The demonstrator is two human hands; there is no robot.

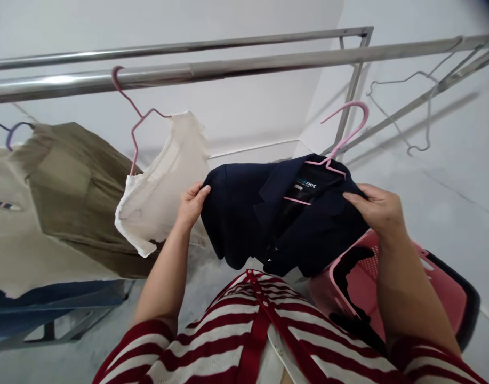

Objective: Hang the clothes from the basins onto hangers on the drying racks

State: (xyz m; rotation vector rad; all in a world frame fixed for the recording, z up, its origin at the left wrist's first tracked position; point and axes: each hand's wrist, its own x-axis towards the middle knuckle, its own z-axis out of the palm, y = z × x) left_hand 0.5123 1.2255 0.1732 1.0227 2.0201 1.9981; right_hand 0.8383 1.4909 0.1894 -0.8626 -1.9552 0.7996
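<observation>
Hands well apart, the person's left hand (192,205) and right hand (374,210) pinch opposite sides of a navy blazer (282,224), held out in front of the chest at about waist-to-rib height. From where I stand, the blazer lies directly between the 2 hands, its long axis running almost level from left to right, so it looks wider than it is tall. The left hand has the edge of the fabric nearest the hanging clothes, and the right hand has the side by the collar.

A pink wire hanger (340,141) sits inside the neck, its hook pointing up and to the right, toward the steel rail (236,66) but clear of it. That hook is closer to the right hand than the left. The blazer's lining and label face up, with the lapels open.

To the left, a frayed cream garment (164,186) hangs on a second pink hanger (134,125) from the rail, just beside an olive garment (76,192). Below the right forearm sits a pink laundry basket (440,298). Red-and-white striped sleeves (148,346) show at the bottom.
</observation>
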